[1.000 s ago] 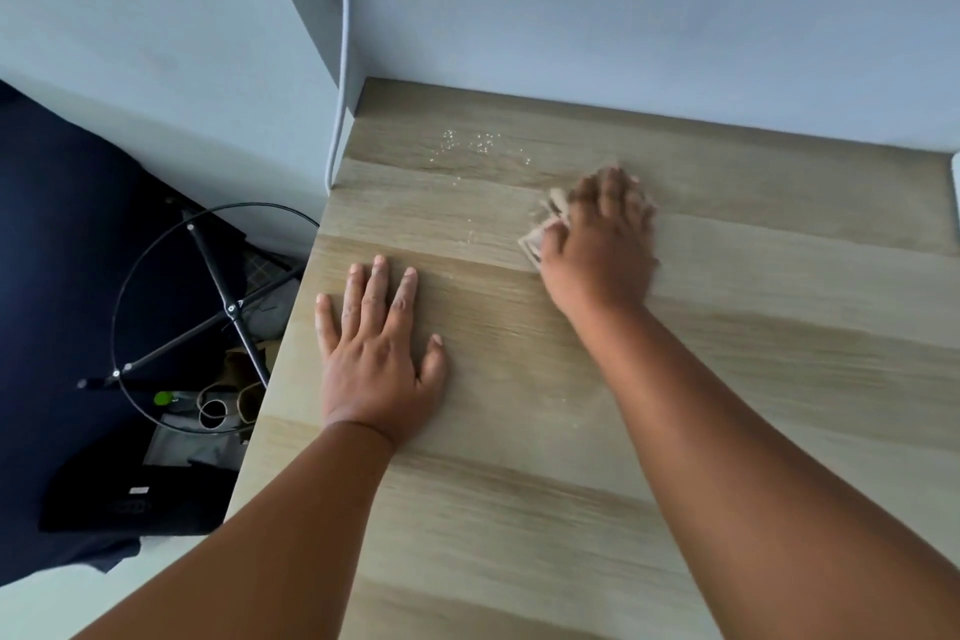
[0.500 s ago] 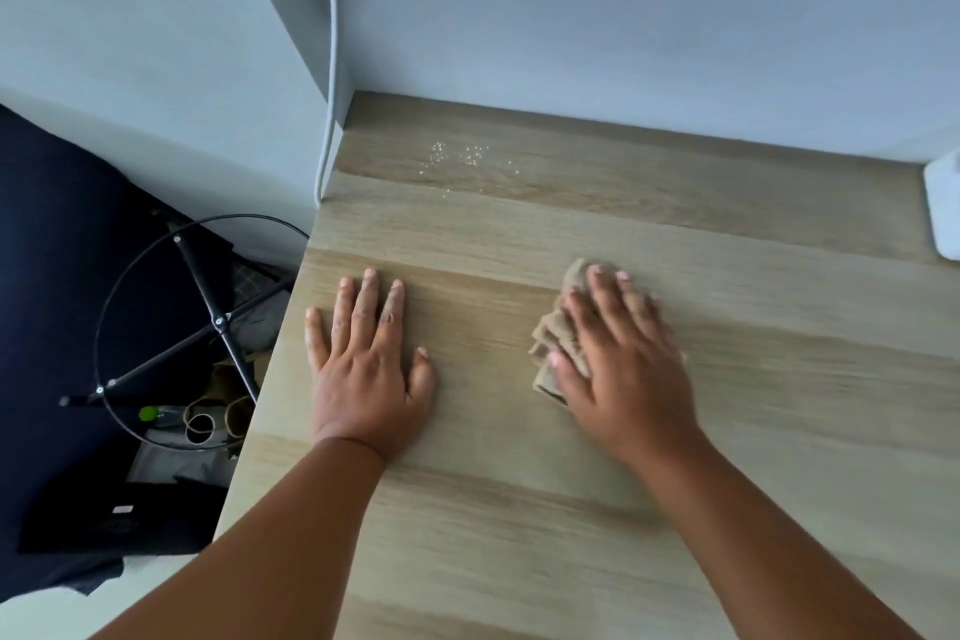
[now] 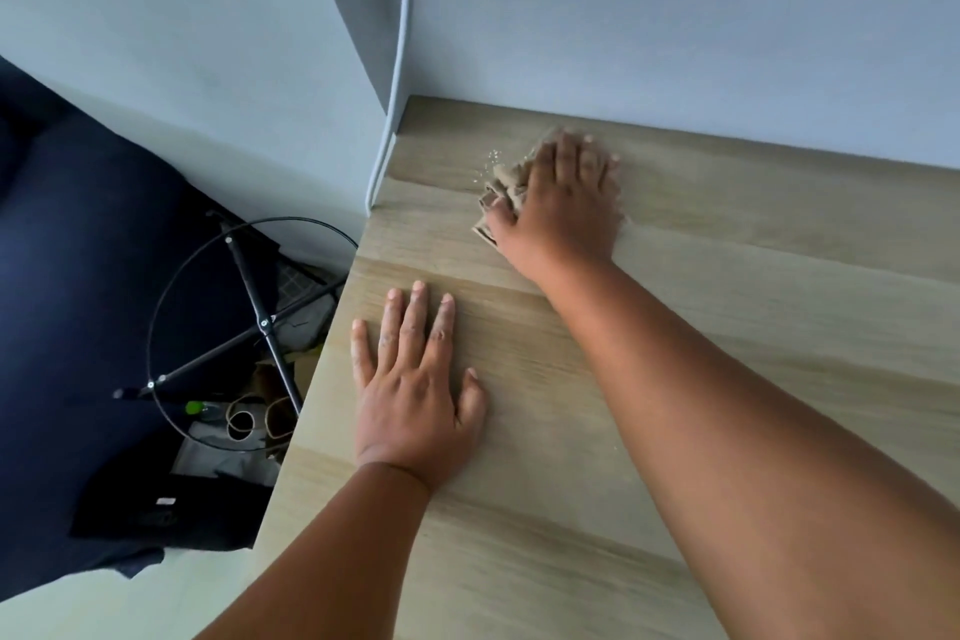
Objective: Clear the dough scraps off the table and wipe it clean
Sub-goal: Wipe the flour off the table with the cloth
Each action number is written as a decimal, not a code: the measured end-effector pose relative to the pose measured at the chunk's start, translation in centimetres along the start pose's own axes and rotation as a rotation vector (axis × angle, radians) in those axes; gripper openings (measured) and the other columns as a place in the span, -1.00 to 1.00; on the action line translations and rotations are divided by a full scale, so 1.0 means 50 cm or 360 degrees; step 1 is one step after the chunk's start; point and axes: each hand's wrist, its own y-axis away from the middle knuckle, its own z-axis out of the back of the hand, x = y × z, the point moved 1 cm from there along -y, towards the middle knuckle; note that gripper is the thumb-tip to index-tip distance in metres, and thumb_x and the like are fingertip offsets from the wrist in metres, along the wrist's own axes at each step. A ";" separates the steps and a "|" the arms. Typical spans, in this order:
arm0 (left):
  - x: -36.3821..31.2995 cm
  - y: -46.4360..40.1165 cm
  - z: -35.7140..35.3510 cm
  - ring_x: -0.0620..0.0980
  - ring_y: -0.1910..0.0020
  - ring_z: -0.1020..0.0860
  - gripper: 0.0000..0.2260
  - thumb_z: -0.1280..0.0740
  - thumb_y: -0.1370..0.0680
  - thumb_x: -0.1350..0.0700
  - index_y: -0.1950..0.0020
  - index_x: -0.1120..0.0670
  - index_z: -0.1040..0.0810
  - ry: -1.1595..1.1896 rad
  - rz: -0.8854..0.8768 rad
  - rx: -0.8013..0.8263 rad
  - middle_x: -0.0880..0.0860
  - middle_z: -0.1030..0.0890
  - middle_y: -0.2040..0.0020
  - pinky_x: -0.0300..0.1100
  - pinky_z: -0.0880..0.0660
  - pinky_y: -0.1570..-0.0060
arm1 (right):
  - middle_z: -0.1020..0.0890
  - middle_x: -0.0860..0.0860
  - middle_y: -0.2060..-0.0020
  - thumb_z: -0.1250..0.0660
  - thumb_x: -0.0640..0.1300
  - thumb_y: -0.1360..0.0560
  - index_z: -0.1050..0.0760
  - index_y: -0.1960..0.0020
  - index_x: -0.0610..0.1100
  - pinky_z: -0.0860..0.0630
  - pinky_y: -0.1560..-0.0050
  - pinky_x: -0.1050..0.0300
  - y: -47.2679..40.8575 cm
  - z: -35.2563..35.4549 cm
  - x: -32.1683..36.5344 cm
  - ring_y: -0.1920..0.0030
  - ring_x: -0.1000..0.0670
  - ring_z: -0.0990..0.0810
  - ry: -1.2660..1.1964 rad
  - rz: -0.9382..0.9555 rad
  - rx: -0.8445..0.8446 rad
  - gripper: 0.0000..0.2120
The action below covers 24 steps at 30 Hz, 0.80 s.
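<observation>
Head view, the only one: right hand (image 3: 563, 203) flat on a crumpled tan cloth (image 3: 498, 195), pressing it to the table (image 3: 779, 327) near the far left corner by the wall. Fingers look spread over the cloth rather than curled round it, though they're motion-blurred, so the exact hold is hard to call. Left hand (image 3: 415, 379) lies palm down, fingers straight, holding nothing, near the left edge, bracing.

Crumbs (image 3: 491, 159): a small scatter of pale specks just beside the cloth's far-left edge, touching or nearly.

Progress, my read: no big scraps visible on the table, so clearing looks mostly done; wiping is underway. Left: sweep up those specks and finish the corner. Near and right parts of the tabletop look clean, but fine residue wouldn't show here.

White cable (image 3: 400, 68) runs down the wall corner. Black stand (image 3: 249, 307) on the floor at left.
</observation>
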 end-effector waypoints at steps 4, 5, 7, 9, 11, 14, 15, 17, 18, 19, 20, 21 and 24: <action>0.000 -0.001 0.000 0.05 -0.68 0.12 -0.29 -0.08 -0.53 -0.16 -0.68 0.02 -0.15 -0.0017 0.0009 0.0015 0.05 -0.04 -0.70 0.24 0.15 -0.61 | -0.21 -0.17 -0.62 0.01 0.28 -0.50 -0.23 -0.60 -0.20 0.03 -0.59 -0.34 0.045 -0.008 0.046 -0.63 -0.24 -0.10 0.0056 0.0491 0.0038 -0.18; 0.000 -0.001 0.001 0.05 -0.68 0.11 -0.29 -0.08 -0.52 -0.15 -0.68 0.02 -0.16 -0.0013 0.0005 0.0011 0.05 -0.04 -0.70 0.24 0.15 -0.61 | -0.23 -0.13 -0.62 0.01 0.26 -0.51 -0.25 -0.60 -0.18 0.02 -0.59 -0.34 0.066 -0.010 0.035 -0.63 -0.23 -0.11 0.0078 0.0584 0.0032 -0.21; -0.001 -0.001 0.003 0.07 -0.68 0.09 -0.30 -0.09 -0.52 -0.15 -0.67 0.03 -0.18 -0.0002 -0.0002 0.0002 0.05 -0.06 -0.70 0.25 0.14 -0.60 | -0.26 -0.07 -0.62 -0.03 0.23 -0.53 -0.31 -0.58 -0.13 -0.01 -0.57 -0.37 0.105 -0.011 -0.008 -0.63 -0.21 -0.13 0.0131 0.0676 0.0007 -0.28; -0.001 0.001 0.002 0.08 -0.68 0.05 -0.31 -0.10 -0.53 -0.14 -0.66 0.03 -0.21 0.0012 -0.0008 -0.0020 0.06 -0.10 -0.69 0.27 0.11 -0.60 | -0.27 -0.03 -0.61 -0.06 0.24 -0.56 -0.33 -0.57 -0.08 -0.05 -0.54 -0.42 0.132 -0.008 -0.071 -0.62 -0.21 -0.14 0.0164 0.0614 -0.0044 -0.32; 0.001 0.001 0.000 0.09 -0.68 0.04 -0.32 -0.11 -0.54 -0.14 -0.66 0.04 -0.22 0.0014 -0.0017 -0.0033 0.07 -0.11 -0.69 0.28 0.09 -0.60 | -0.28 -0.03 -0.61 -0.06 0.24 -0.55 -0.31 -0.57 -0.06 -0.14 -0.50 -0.43 0.139 0.003 -0.141 -0.59 -0.22 -0.18 0.0163 0.0354 -0.0084 -0.33; 0.003 0.000 -0.002 0.10 -0.68 0.03 -0.32 -0.13 -0.53 -0.13 -0.65 0.04 -0.24 0.0023 -0.0029 -0.0051 0.08 -0.12 -0.69 0.29 0.07 -0.59 | -0.34 -0.08 -0.56 -0.09 0.22 -0.50 -0.36 -0.53 -0.11 -0.25 -0.38 -0.29 0.123 0.024 -0.191 -0.43 -0.25 -0.31 0.0174 -0.0105 -0.0155 -0.30; 0.004 -0.001 -0.003 0.10 -0.68 0.02 -0.32 -0.14 -0.53 -0.13 -0.65 0.04 -0.24 0.0022 -0.0032 -0.0055 0.08 -0.13 -0.68 0.30 0.06 -0.59 | -0.35 -0.10 -0.53 -0.09 0.20 -0.49 -0.37 -0.51 -0.15 -0.26 -0.35 -0.25 0.109 0.026 -0.184 -0.39 -0.26 -0.33 0.0174 -0.0183 -0.0170 -0.30; 0.004 -0.001 -0.004 0.11 -0.68 0.01 -0.32 -0.15 -0.53 -0.13 -0.65 0.04 -0.24 0.0009 -0.0036 -0.0044 0.08 -0.13 -0.68 0.31 0.04 -0.58 | -0.35 -0.13 -0.51 -0.09 0.17 -0.50 -0.37 -0.50 -0.21 -0.26 -0.34 -0.22 0.073 0.023 -0.143 -0.34 -0.28 -0.35 0.0139 -0.0254 -0.0177 -0.31; 0.005 -0.001 -0.004 0.11 -0.68 0.01 -0.32 -0.15 -0.53 -0.13 -0.65 0.04 -0.24 0.0004 -0.0036 -0.0041 0.08 -0.13 -0.68 0.31 0.03 -0.58 | -0.34 -0.15 -0.52 -0.09 0.16 -0.50 -0.34 -0.51 -0.23 -0.26 -0.35 -0.22 0.052 0.020 -0.115 -0.34 -0.28 -0.35 0.0122 -0.0259 -0.0158 -0.30; 0.004 0.000 -0.003 0.11 -0.68 0.01 -0.31 -0.16 -0.52 -0.13 -0.65 0.04 -0.24 0.0003 -0.0035 -0.0041 0.08 -0.13 -0.68 0.32 0.03 -0.58 | -0.33 -0.16 -0.53 -0.08 0.15 -0.50 -0.31 -0.53 -0.24 -0.26 -0.37 -0.21 0.030 0.017 -0.085 -0.35 -0.28 -0.34 0.0115 -0.0247 -0.0126 -0.29; 0.004 0.000 -0.003 0.11 -0.68 0.01 -0.31 -0.16 -0.52 -0.12 -0.65 0.05 -0.24 0.0003 -0.0031 -0.0040 0.08 -0.13 -0.68 0.31 0.03 -0.58 | -0.32 -0.16 -0.53 -0.08 0.16 -0.51 -0.28 -0.55 -0.24 -0.27 -0.38 -0.22 0.008 0.015 -0.052 -0.37 -0.28 -0.34 0.0108 -0.0215 -0.0089 -0.27; 0.003 -0.001 -0.002 0.11 -0.68 0.01 -0.31 -0.16 -0.52 -0.12 -0.65 0.05 -0.24 0.0004 -0.0025 -0.0033 0.08 -0.13 -0.68 0.31 0.04 -0.58 | -0.32 -0.17 -0.52 -0.07 0.17 -0.51 -0.26 -0.56 -0.24 -0.28 -0.39 -0.23 -0.013 0.012 -0.016 -0.39 -0.28 -0.33 0.0098 -0.0162 -0.0058 -0.27; 0.002 -0.001 -0.002 0.10 -0.68 0.03 -0.30 -0.15 -0.51 -0.13 -0.65 0.05 -0.24 0.0005 -0.0015 -0.0015 0.08 -0.11 -0.69 0.32 0.03 -0.58 | -0.32 -0.20 -0.52 -0.08 0.17 -0.53 -0.26 -0.56 -0.22 -0.27 -0.42 -0.23 -0.052 -0.002 0.099 -0.44 -0.29 -0.30 0.0052 0.0090 -0.0007 -0.29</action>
